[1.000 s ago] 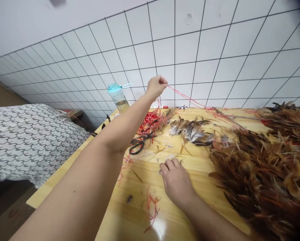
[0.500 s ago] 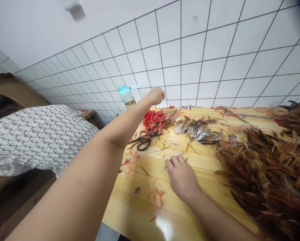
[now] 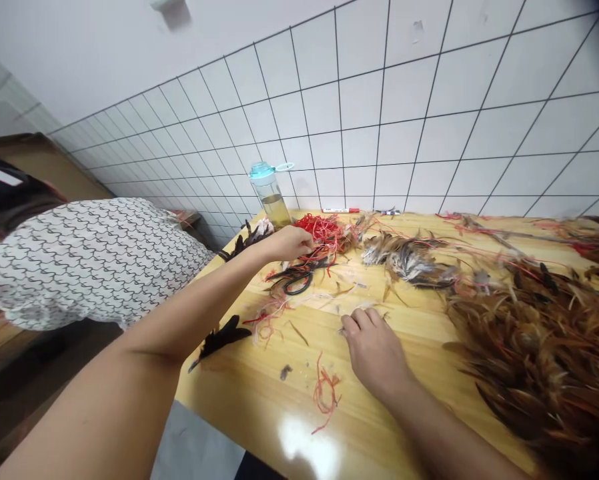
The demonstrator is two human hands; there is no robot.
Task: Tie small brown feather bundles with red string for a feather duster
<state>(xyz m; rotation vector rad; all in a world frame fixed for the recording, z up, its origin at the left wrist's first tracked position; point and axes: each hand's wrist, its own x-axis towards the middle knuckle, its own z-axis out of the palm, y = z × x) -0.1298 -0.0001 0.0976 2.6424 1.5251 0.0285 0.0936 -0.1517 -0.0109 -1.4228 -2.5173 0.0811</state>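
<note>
My left hand is closed at the near-left edge of a tangled pile of red string; what its curled fingers hold, if anything, is hidden. Just below it on the table lie scissors with black handles, partly covered by loose strands. My right hand rests on the wooden table, fingers curled downward and together. Small greyish, feather-like wisps poke out by its fingertips, but the thing under them cannot be made out. A bundle of brown and white feathers lies beyond that hand.
A large heap of brown feathers covers the right side. At the back left stands a bottle with a turquoise lid, and a red-capped marker lies by the tiled wall. Dark feathers sit at the left edge. A person in a patterned top is at left.
My left hand has come down from near the wall to beside the red string pile. My right hand keeps its place on the table. The view has shifted slightly left.
</note>
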